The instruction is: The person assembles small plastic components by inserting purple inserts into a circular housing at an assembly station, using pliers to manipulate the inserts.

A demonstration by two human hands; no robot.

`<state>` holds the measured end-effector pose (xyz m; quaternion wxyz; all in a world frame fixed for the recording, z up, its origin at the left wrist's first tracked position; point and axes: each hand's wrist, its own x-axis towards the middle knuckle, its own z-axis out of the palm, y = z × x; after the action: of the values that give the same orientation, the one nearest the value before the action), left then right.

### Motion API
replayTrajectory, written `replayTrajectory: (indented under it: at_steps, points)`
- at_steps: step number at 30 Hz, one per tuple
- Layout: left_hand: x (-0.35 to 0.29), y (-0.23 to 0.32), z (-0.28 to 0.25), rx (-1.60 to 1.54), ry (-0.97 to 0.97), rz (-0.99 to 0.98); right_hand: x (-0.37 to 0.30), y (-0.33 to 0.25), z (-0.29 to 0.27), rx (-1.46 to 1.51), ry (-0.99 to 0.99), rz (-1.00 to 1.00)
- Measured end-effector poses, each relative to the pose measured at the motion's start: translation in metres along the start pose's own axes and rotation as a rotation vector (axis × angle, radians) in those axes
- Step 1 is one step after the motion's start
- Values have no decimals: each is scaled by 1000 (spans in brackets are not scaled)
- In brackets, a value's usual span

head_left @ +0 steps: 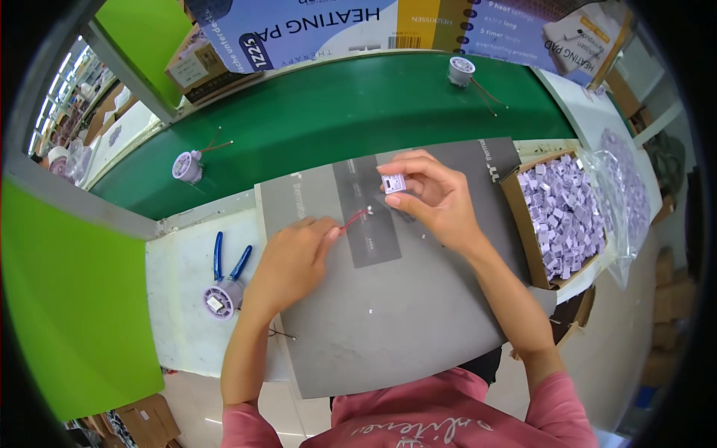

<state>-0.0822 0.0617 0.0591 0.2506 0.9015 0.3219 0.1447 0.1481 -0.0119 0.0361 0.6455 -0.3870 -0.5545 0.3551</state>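
My right hand (437, 196) pinches a small square lilac plastic piece (393, 183) with a dark slot between thumb and fingertips, above the grey sheet. To its left, my left hand (302, 250) is closed on thin red wires (352, 222), whose pale small end points toward the right hand. The wires and the lilac piece are apart. Left of my left forearm lies a round lilac housing (219, 300) with a white insert, up against blue-handled pliers (228, 257). Dark leads show beside that forearm.
An open cardboard box (532, 231) full of small lilac pieces stands at the right, beside a clear plastic bag (624, 216). Two wired lilac housings, one left (187, 167) and one right (461, 71), sit on the green belt (328, 104). Printed cartons (321, 33) line the back.
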Motion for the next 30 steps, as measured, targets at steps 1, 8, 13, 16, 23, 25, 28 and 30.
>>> replayTrajectory:
  at_steps: [1, 8, 13, 16, 23, 25, 28, 30]
  points:
    - [3, 0, 0, -47, -47, 43, -2, -2, 1, 52, 20, 53]
    - [18, 5, -1, -329, -146, -7, -7, -5, 7, 232, 30, 152]
    - [11, -2, 8, -566, 72, -10, -17, -11, 10, -427, -35, -95]
    - [11, -3, 7, -491, 74, -41, -20, -9, 16, -620, -16, -239]
    - [7, 2, 15, -527, 230, -71, -22, -9, 15, -558, -12, -219]
    - [9, 9, 19, -621, 260, -70, -23, -11, 15, -438, -10, -136]
    - [9, 5, 20, -697, 265, -27, -23, -12, 17, 30, 46, 61]
    - [7, 1, 19, -686, 235, 19, -22, -17, 13, 298, -42, 221]
